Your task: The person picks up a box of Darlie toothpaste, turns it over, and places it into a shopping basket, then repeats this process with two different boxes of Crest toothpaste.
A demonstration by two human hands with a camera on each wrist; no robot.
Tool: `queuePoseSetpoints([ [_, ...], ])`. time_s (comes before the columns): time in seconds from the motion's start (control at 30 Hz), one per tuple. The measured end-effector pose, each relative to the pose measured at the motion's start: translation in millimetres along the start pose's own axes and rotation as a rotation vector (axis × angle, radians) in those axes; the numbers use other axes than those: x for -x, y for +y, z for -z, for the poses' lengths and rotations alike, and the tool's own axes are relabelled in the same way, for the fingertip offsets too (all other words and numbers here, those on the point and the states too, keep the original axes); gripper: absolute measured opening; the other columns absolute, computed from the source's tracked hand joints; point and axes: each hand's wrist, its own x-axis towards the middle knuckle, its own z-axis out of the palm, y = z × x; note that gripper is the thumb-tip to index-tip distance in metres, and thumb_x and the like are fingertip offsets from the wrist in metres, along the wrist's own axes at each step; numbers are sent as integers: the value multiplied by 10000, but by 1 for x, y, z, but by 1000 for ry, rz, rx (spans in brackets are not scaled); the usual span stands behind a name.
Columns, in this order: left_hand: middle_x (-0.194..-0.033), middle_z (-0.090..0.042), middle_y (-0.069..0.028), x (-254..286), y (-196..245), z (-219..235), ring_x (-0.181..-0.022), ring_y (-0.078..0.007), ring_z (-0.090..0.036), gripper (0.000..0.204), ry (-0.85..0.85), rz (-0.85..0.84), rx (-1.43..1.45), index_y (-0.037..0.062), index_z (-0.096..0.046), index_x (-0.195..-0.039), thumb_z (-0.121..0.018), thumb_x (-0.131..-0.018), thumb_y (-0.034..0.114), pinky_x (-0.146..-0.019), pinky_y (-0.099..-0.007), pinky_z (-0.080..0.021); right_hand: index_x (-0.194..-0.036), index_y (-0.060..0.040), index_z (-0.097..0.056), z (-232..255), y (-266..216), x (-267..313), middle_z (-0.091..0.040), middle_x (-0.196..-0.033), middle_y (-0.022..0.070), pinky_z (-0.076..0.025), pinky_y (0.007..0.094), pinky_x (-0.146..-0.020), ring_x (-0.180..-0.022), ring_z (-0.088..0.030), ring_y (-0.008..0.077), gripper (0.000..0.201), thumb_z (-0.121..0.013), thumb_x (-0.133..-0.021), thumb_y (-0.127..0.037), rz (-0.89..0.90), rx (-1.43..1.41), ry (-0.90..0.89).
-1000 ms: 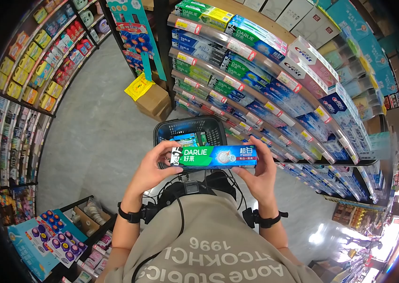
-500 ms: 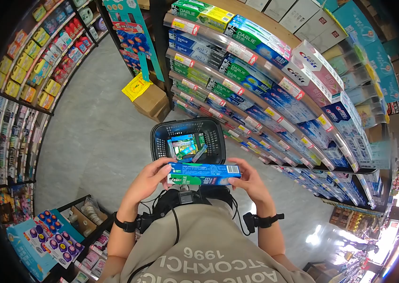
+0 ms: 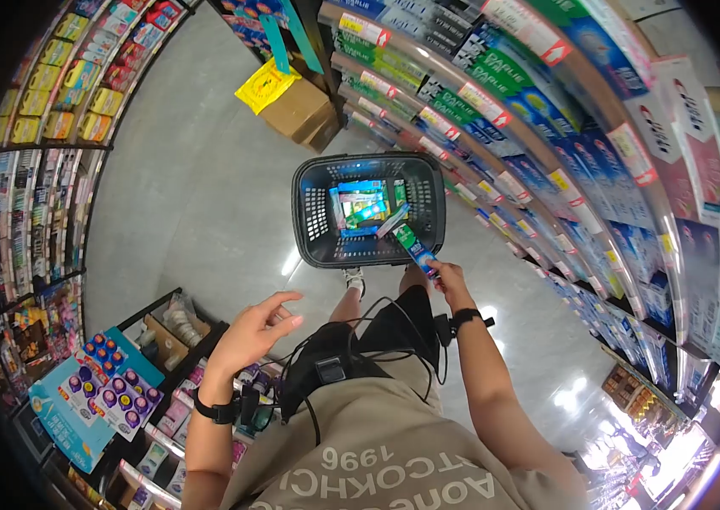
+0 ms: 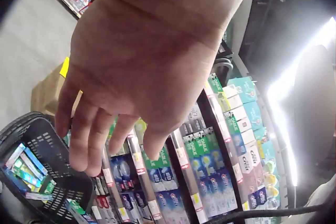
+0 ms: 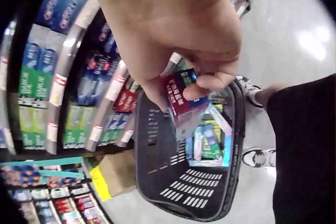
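Note:
My right hand [image 3: 453, 285] grips one end of a green and blue Darlie toothpaste box [image 3: 414, 250]. Its other end points down over the near right side of a black shopping basket [image 3: 303, 212]. In the right wrist view, thumb and fingers pinch the dark red end of the box [image 5: 181, 98] above the basket. Several toothpaste boxes and packets [image 3: 362, 204] lie at the basket's bottom. My left hand [image 3: 253, 334] is off to the left with nothing in it, fingers loosely extended; the left wrist view shows its bare palm [image 4: 142, 71].
Toothpaste shelves [image 3: 496, 106] rise close along the right of the basket. A cardboard box [image 3: 296, 106] with a yellow bag [image 3: 266, 86] stands on the floor beyond it. More stocked shelves [image 3: 54, 93] line the left, and a low display [image 3: 96, 391] stands at lower left.
The toothpaste box, earlier held level in both hands and turned over, is now in the right hand alone, lowered to the basket. The left hand has let go and moved left.

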Motion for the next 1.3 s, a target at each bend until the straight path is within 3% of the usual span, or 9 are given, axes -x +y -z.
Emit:
queuePoseSetpoints([
  [0.23,-873,-640,-23,-5,-26,-8,-769,-118,-548,408,95,125,96,55,-620,-1344,-701,-992,243,-732,-288,-479,-843,-18,-656,-54,10,-83,-634,-633,74,-351,282,-325,-392,-528,132,439,-855,-790,-406,-209,-11,69],
  [0.47,-947,-707,-68,-13,-25,-24,-871,-152,-642,388,59,213,63,41,-621,-1339,-697,-996,204,-830,-320,-515,-882,-16,-728,-73,-5,-149,-698,-700,93,-438,314,-380,-488,-636,172,466,-838,-794,-461,-100,198,111],
  [0.6,-944,-705,-70,-13,-30,-27,-882,-155,-645,377,120,212,99,44,-629,-1333,-695,-995,197,-832,-321,-513,-1299,-69,-598,-78,-21,-164,-707,-1124,111,-561,372,-580,-668,-720,233,566,-773,-862,-382,-126,166,-15],
  [0.63,-944,-705,-70,-13,-30,-28,-884,-155,-645,374,137,215,109,46,-632,-1332,-695,-995,197,-830,-320,-512,-1424,-114,-489,-77,-24,-158,-598,-1367,105,-607,424,-732,-881,-745,299,627,-739,-899,-349,-176,126,-94],
  [0.73,-936,-696,-57,-13,-27,-32,-867,-151,-631,367,151,222,120,50,-637,-1324,-696,-993,197,-810,-314,-507,-1565,-125,-368,-69,-19,-158,-629,-1324,153,-638,451,-736,-937,-737,307,745,-715,-929,-295,-177,121,-104],
  [0.87,-929,-690,-48,-16,-2,-30,-848,-147,-615,372,90,177,59,55,-634,-1328,-699,-992,202,-794,-310,-501,-1387,-103,-607,-37,-24,-130,-674,-1237,110,-631,464,-770,-913,-725,284,501,-709,-936,-294,-150,183,-122],
  [1.07,-958,-713,-53,-6,24,-19,-908,-148,-642,370,80,-68,61,39,-616,-1346,-656,-1015,199,-857,-327,-498,-1323,-110,-647,30,-57,-56,-662,-1291,61,-600,433,-774,-951,-721,262,416,-683,-956,-303,-48,226,-143],
  [1.2,-959,-712,-67,1,51,-3,-916,-163,-654,353,34,-231,146,34,-617,-1333,-641,-1017,191,-864,-322,-515,-1285,-90,-675,69,-104,17,-730,-1066,36,-578,376,-665,-825,-727,208,423,-707,-945,-340,196,130,-105],
  [1.3,-960,-717,-81,-7,64,8,-880,-160,-652,344,22,-360,183,23,-621,-1322,-630,-1020,188,-841,-317,-527,-1269,-61,-683,92,-161,113,-739,-1056,35,-566,334,-680,-826,-710,154,392,-708,-962,-303,513,137,-53],
])
